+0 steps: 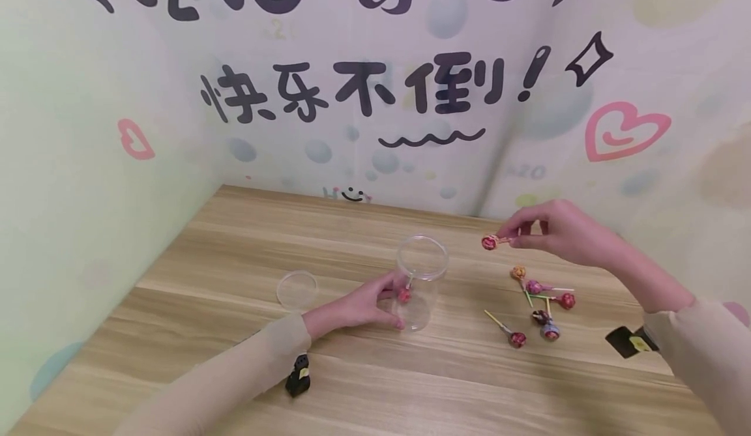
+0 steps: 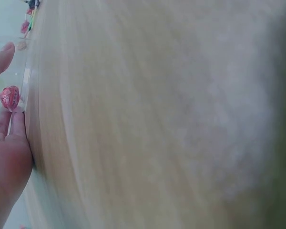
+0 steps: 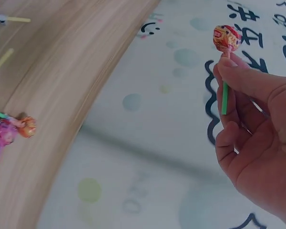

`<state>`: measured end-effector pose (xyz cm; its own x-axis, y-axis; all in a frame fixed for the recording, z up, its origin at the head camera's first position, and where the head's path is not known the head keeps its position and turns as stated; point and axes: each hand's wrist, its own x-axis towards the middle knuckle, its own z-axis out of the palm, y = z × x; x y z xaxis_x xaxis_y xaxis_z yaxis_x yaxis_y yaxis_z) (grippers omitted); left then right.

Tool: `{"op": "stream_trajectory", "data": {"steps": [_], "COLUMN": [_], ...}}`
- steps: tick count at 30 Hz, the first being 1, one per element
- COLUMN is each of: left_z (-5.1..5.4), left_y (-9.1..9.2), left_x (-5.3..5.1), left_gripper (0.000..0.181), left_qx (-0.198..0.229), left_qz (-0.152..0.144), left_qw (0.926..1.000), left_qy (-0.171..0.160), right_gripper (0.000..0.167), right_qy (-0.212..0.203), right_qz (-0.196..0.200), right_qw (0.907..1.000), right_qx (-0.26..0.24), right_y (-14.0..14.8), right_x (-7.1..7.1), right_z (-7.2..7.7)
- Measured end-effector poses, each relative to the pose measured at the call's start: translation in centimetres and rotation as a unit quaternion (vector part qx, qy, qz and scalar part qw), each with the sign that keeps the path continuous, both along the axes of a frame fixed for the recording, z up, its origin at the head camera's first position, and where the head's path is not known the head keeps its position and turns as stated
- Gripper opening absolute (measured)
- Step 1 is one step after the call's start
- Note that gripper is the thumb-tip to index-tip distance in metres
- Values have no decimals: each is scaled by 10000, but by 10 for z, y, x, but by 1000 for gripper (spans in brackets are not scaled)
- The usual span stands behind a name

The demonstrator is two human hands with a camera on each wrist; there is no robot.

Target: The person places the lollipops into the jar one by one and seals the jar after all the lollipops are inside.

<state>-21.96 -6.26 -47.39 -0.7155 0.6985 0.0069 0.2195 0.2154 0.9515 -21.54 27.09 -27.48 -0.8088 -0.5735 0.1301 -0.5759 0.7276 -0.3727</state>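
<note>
A clear plastic jar [image 1: 424, 258] stands upright and uncovered on the table. My left hand [image 1: 366, 302] holds it low on its left side, thumb in front and fingers round the back. Through the clear wall shows a red-wrapped lollipop [image 2: 10, 98], head down inside the jar. To the right of the jar and above the table, my right hand [image 1: 563, 234] pinches a lollipop [image 3: 227, 39] with an orange-red wrapper and a green stick between thumb and forefinger. Its head points left, towards the jar. Several lollipops [image 1: 550, 332] lie loosely grouped below that hand.
A round clear lid [image 1: 297, 290] lies flat on the wooden table [image 1: 246, 247], left of the jar. Behind the table hangs a printed backdrop [image 1: 328, 156] with writing and hearts. One lollipop [image 1: 517, 339] lies closest to the front, its stick pointing at the jar.
</note>
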Motion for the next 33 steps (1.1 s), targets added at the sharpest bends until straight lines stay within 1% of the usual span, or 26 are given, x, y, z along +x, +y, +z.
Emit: {"op": "stream_trajectory", "data": {"steps": [3, 7, 13, 21, 23, 27, 33], "left_z": [1, 1, 0, -1, -1, 0, 0], "left_y": [0, 0, -1, 0, 0, 1, 1], "left_x": [0, 1, 3, 2, 1, 1, 1], "left_gripper": [83, 83, 81, 72, 70, 68, 66], "left_qx": [11, -4, -59, 76, 57, -13, 13], "left_qz": [24, 69, 65, 18, 20, 61, 53], "left_qw": [10000, 10000, 10000, 9995, 9995, 9998, 9998], "left_qy": [-13, -23, 15, 296, 296, 181, 171], "right_gripper": [20, 20, 22, 18, 17, 16, 17], "right_qy": [31, 18, -319, -460, -437, -419, -614], "right_qz": [165, 435, 732, 1185, 1273, 1367, 1405], "right_qw": [9998, 9989, 9968, 9919, 9909, 9897, 9882], "right_qx": [56, 164, 93, 75, 85, 70, -33], "right_y": [-15, -35, -63, -95, -100, -108, -114], "right_x": [-4, -7, -4, -3, -3, -3, -2], "right_z": [10, 20, 26, 21, 18, 13, 6]}}
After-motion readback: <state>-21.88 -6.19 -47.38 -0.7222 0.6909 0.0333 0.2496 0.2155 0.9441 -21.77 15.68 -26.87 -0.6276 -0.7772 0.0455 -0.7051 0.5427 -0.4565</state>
